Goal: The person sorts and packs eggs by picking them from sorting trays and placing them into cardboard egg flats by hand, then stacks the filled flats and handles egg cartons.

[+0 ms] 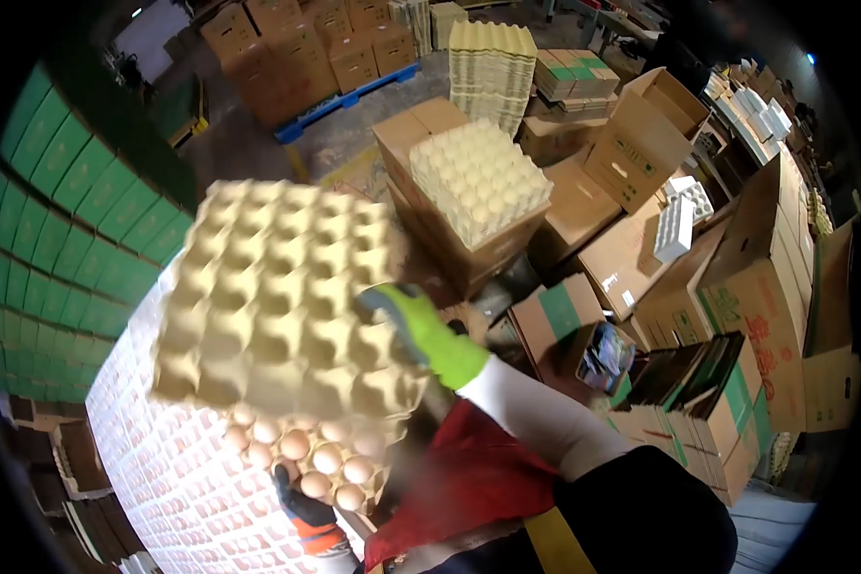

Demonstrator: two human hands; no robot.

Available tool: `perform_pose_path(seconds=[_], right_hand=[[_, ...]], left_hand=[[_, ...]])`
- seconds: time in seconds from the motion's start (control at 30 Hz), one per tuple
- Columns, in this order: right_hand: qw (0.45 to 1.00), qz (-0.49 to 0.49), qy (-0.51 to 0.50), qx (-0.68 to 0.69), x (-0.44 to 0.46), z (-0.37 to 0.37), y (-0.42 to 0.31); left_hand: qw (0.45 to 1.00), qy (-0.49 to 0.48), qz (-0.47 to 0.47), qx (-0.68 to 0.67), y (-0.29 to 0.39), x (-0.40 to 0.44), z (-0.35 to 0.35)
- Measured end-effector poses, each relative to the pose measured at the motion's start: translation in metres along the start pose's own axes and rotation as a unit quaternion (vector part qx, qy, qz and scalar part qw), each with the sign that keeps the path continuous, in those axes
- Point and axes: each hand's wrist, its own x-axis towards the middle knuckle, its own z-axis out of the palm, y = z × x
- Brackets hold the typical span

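Observation:
In my right hand (421, 330), gloved in bright green and grey, is the right edge of a pale yellow pulp egg tray (277, 287). The tray is tilted and raised, with no eggs visible in its cups. Partly covered by it from this viewpoint, a tray of brown eggs (327, 459) shows several eggs below. My left hand (301, 507), in a dark glove with an orange cuff, is at the left edge of the egg-filled tray. Its fingers appear closed on that edge, though part of the hand is hidden.
A white surface with a repeated pink pattern (163, 459) lies at left, beside stacked green boxes (77, 163). Ahead, pulp trays (478, 172) rest on a cardboard box (402, 191). Cartons (631, 239) crowd the right; a blue pallet (344, 100) holds boxes behind.

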Motion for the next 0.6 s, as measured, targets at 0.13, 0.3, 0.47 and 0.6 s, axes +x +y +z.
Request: perform_pose_path(seconds=[0.13,0.3,0.47,0.6], right_hand=[[0.985,-0.145,0.070,-0.062,0.071,-0.069,-0.055],[0.927,-0.323,0.064,-0.180,0.177,-0.146,-0.114],[0.936,-0.316,0.130,-0.081,0.252,-0.191,-0.196],[0.814,-0.392,0.228,-0.364,0.244,-0.270,-0.208]], left_hand=[[0.990,-0.100,0.001,0.095,-0.029,0.107,0.091],[0.980,-0.148,-0.042,0.123,-0.040,0.219,0.230],[0.960,-0.221,0.014,0.170,-0.069,0.351,0.292],[0.954,-0.268,0.049,0.128,-0.095,0.457,0.349]])
